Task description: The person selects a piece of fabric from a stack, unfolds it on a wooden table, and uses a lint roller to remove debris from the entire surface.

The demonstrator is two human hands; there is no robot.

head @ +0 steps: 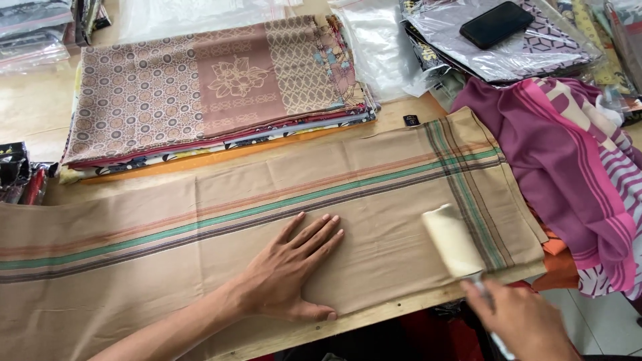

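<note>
- Down at the lower right edge, the right hand (518, 321) is closed around the handle of a cream-coloured lint roller (452, 241); the handle itself is mostly hidden in the blurred fist, so only the drum shows clearly.
- That drum rests on the long tan folded cloth with green and brown stripes (267, 220), just inside the crossing stripe band near the cloth's right end, its barrel tilted slightly off the cloth's width.
- Leftward of the roller, the left hand (291, 271) lies flat on the same cloth, fingers spread and palm pressed down, holding nothing, only pinning the fabric.
- The cloth's long axis runs left to right across the wooden table (374, 319), rising a little toward the right; the roller sits at the right end, so the unswept length lies to its left, toward the flat hand.
- The right hand is the nearer one to the roller; the left forearm enters from the bottom left at a slant.
- Beyond the cloth sits a stack of folded patterned brown fabrics (214, 87), to the right a magenta and pink striped cloth (568, 167), and farther back a black phone (496, 24) on clear plastic bags.
</note>
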